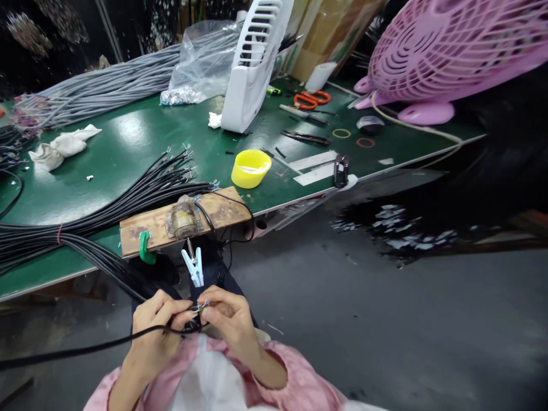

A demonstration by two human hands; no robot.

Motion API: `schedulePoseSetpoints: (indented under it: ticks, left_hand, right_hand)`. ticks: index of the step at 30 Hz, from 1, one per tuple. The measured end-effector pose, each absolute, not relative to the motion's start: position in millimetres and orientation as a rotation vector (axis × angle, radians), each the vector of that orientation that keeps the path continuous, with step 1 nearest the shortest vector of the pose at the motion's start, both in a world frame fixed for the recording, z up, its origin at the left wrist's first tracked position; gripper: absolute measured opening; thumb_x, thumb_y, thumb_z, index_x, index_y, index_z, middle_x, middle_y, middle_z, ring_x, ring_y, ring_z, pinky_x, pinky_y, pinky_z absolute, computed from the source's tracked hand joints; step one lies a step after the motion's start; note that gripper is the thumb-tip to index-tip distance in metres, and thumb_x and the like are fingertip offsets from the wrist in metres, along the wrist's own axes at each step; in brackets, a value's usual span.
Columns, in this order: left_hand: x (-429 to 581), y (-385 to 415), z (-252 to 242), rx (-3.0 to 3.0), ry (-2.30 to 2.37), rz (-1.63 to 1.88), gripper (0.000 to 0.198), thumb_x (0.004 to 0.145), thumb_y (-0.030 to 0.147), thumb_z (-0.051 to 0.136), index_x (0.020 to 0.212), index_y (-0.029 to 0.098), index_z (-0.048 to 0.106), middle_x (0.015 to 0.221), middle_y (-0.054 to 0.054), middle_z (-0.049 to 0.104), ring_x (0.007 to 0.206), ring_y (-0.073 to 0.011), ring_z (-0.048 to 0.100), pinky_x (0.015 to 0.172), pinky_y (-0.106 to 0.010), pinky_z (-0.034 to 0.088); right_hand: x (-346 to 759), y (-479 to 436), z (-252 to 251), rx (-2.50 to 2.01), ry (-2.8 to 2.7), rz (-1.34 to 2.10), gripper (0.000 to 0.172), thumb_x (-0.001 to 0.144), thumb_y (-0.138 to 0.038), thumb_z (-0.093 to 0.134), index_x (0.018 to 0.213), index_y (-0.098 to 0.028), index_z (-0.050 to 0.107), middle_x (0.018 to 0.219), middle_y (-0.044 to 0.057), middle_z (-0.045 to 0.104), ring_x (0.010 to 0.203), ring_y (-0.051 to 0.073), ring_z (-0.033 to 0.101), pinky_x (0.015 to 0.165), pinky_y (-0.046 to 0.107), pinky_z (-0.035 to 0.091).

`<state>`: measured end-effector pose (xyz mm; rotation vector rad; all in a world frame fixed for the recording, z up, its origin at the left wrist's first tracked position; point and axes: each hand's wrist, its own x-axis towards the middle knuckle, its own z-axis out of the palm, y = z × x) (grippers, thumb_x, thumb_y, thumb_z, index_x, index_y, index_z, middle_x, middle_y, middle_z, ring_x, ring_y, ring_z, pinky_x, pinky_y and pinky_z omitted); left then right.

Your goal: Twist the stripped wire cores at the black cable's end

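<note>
Close to my body, my left hand is closed around the end of a black cable. Thin coloured wires stick out of the cable's end, and my right hand pinches them between thumb and fingers. Just beyond my hands, a light blue clothespin hangs at a metal tip that juts from a wooden board on the table edge. A roundish, stained fixture sits on that board, next to a green clamp.
Bundled black cables spread over the green table, some hanging off its edge. Grey cables lie behind. A yellow ring-shaped container, orange scissors, a white slotted appliance and a pink fan stand farther right.
</note>
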<state>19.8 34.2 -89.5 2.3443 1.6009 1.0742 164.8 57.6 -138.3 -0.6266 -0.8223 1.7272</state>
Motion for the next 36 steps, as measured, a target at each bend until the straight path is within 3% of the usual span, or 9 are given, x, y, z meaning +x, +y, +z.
schedulePoseSetpoints:
  ticks: [4, 11, 15, 22, 25, 30, 36]
  left_hand:
    - [19.4, 30.8, -95.1, 2.282, 1.596, 1.089, 0.015, 0.093, 0.02, 0.052, 0.082, 0.015, 0.061, 0.061, 0.001, 0.056, 0.049, -0.0097, 0.055, 0.046, -0.019, 0.042]
    - [15.0, 31.7, -89.3, 2.186, 1.584, 0.951, 0.018, 0.093, 0.02, 0.05, 0.083, 0.017, 0.064, 0.067, -0.001, 0.063, 0.053, -0.0105, 0.06, 0.048, -0.018, 0.045]
    - [5.0, 39.1, -85.0, 2.057, 1.346, 0.792, 0.025, 0.096, 0.025, 0.046, 0.089, 0.018, 0.068, 0.073, -0.004, 0.068, 0.062, -0.0124, 0.064, 0.055, -0.019, 0.048]
    - [2.4, 42.0, -84.5, 2.016, 1.087, 0.918, 0.027, 0.095, 0.033, 0.049, 0.078, 0.017, 0.064, 0.067, -0.004, 0.064, 0.061, -0.0124, 0.059, 0.056, -0.021, 0.046]
    - [7.8, 38.7, -80.6, 2.172, 1.116, 0.896, 0.025, 0.097, 0.022, 0.044, 0.078, 0.017, 0.059, 0.068, -0.003, 0.06, 0.065, -0.0127, 0.055, 0.058, -0.022, 0.044]
    - [21.9, 30.1, -72.4, 2.673, 1.201, 0.851, 0.026, 0.096, 0.011, 0.032, 0.085, 0.015, 0.055, 0.065, -0.001, 0.056, 0.057, -0.0128, 0.047, 0.053, -0.026, 0.037]
    - [27.8, 10.8, -87.1, 2.389, 1.531, 0.692, 0.02, 0.095, 0.013, 0.038, 0.105, 0.02, 0.053, 0.087, -0.004, 0.063, 0.072, -0.0148, 0.058, 0.067, -0.027, 0.047]
  right_hand:
    - [156.5, 58.7, -139.7, -0.691, -0.825, 1.594, 0.007, 0.074, -0.026, 0.076, 0.07, -0.021, 0.074, 0.065, 0.0, 0.063, 0.049, 0.008, 0.054, 0.045, 0.017, 0.045]
    - [151.9, 61.4, -138.9, -0.747, -1.213, 0.916, 0.012, 0.083, -0.013, 0.065, 0.075, -0.019, 0.07, 0.064, 0.002, 0.066, 0.057, 0.014, 0.059, 0.055, 0.025, 0.049]
    - [164.5, 75.1, -138.2, -0.578, -1.35, 1.152, 0.021, 0.086, -0.031, 0.066, 0.069, -0.019, 0.07, 0.06, 0.003, 0.064, 0.054, 0.014, 0.056, 0.052, 0.027, 0.045]
    - [153.2, 71.6, -147.3, -0.326, -1.018, 1.749, 0.04, 0.072, -0.051, 0.075, 0.053, -0.02, 0.06, 0.05, -0.003, 0.048, 0.048, 0.01, 0.043, 0.048, 0.024, 0.035]
    - [152.9, 63.6, -149.6, -0.32, -0.984, 1.804, 0.046, 0.073, -0.055, 0.072, 0.052, -0.019, 0.054, 0.052, -0.004, 0.043, 0.048, 0.009, 0.04, 0.048, 0.023, 0.032]
    - [179.7, 64.9, -133.9, -0.423, -1.172, 1.834, 0.043, 0.082, -0.054, 0.064, 0.064, -0.017, 0.054, 0.063, -0.002, 0.045, 0.057, 0.01, 0.04, 0.052, 0.023, 0.031]
    - [187.2, 69.9, -121.4, -0.611, -1.567, 1.53, 0.047, 0.092, -0.059, 0.043, 0.069, -0.018, 0.045, 0.068, -0.001, 0.043, 0.062, 0.012, 0.039, 0.057, 0.026, 0.032]
